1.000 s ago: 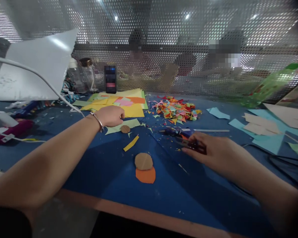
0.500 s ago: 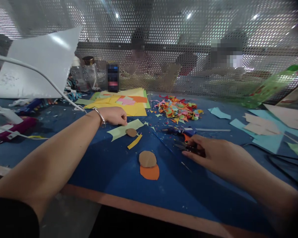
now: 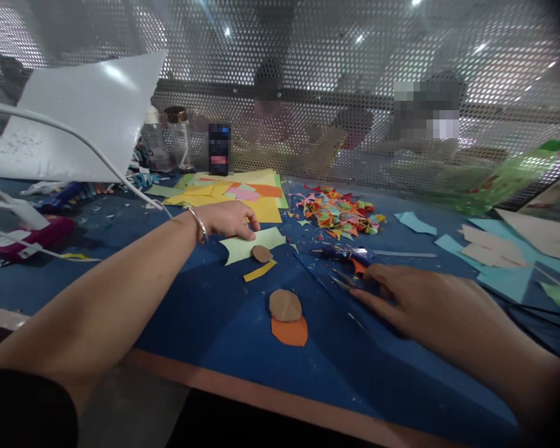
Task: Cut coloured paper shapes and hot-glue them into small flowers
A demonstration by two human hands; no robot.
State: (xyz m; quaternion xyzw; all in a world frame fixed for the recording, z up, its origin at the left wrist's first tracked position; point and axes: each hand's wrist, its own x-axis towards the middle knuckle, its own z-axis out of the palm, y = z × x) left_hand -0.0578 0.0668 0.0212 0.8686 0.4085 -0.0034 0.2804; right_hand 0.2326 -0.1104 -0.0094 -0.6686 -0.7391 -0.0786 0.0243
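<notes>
Shifted rightward since the earlier frame, the pale green sheet (image 3: 238, 247) and the small cardboard disc (image 3: 261, 253) are now lying closer to the yellow strip (image 3: 260, 271), while the left hand (image 3: 228, 219) is opening from a more bunched pose. At far left, a magenta object (image 3: 58, 231) is resting on the counter (image 3: 205, 336) beneath a white cable (image 3: 81, 140); behind, a glossy white sheet (image 3: 84, 118) is leaning at a tilt. Two clear containers are standing farther right, with a dark phone-like device (image 3: 219, 149) standing upright near them. The left hand is hovering low beside the pale green sheet, its thumb and fingers slightly parted, a fingertip reaching the upper edge; whether it is pressing, one cannot tell. Overlapping yellow papers (image 3: 268, 213) are lying behind it. The small disc is overlapping the sheet's lower edge. Nearer the front, a larger cardboard disc (image 3: 285, 305) is partly covering an orange piece (image 3: 290, 331). Farther right, colored scraps (image 3: 340, 214) are forming a heap behind a blue-handled tool (image 3: 350, 253). The right hand (image 3: 420, 298) is resting over the scissors (image 3: 343, 282), thumb and fingers spread apart, blades pointing left; the handles are staying hidden. Beyond it, light blue papers (image 3: 506, 280) and beige pieces (image 3: 494, 244) are overlapping.
</notes>
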